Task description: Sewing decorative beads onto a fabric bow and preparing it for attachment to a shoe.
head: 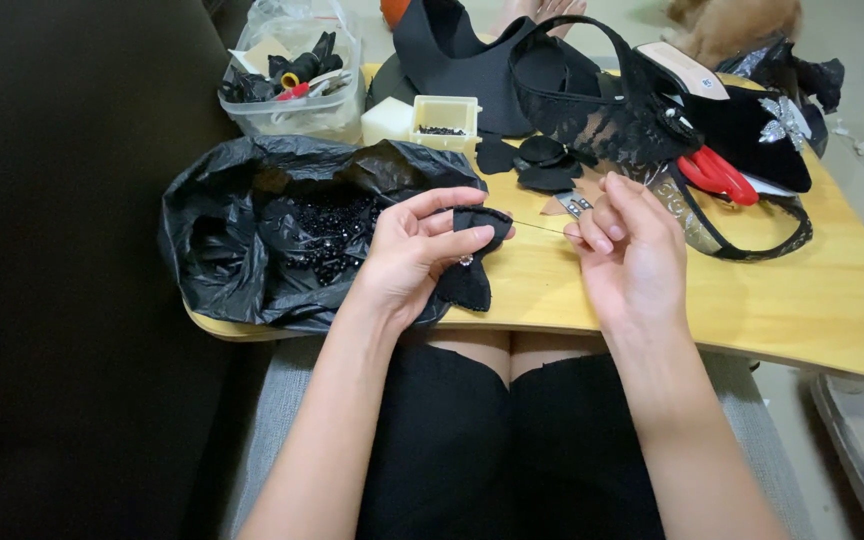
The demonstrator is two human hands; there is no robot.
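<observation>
— Wooden lap table (832,300) across the knees, crowded at the far side. What are the hands doing?

— Left hand (407,255) pinches a black fabric bow (472,262), fingers closed on its upper fold, a small shiny stone at its middle. Right hand (632,250) is pinched narrow on a thin thread (537,226), drawn taut from the bow; whether a needle sits in that pinch, I cannot tell.

— What lies near the grip?

— Just left of the bow, a black plastic bag (222,250) open on black beads (327,235). Beyond the right hand, red scissors (717,175) and black lace (592,115).

— Risks?

— Likely a hard pull puckering the fabric or snapping the thread; a loose loop could also snag on the lace or beads.
</observation>
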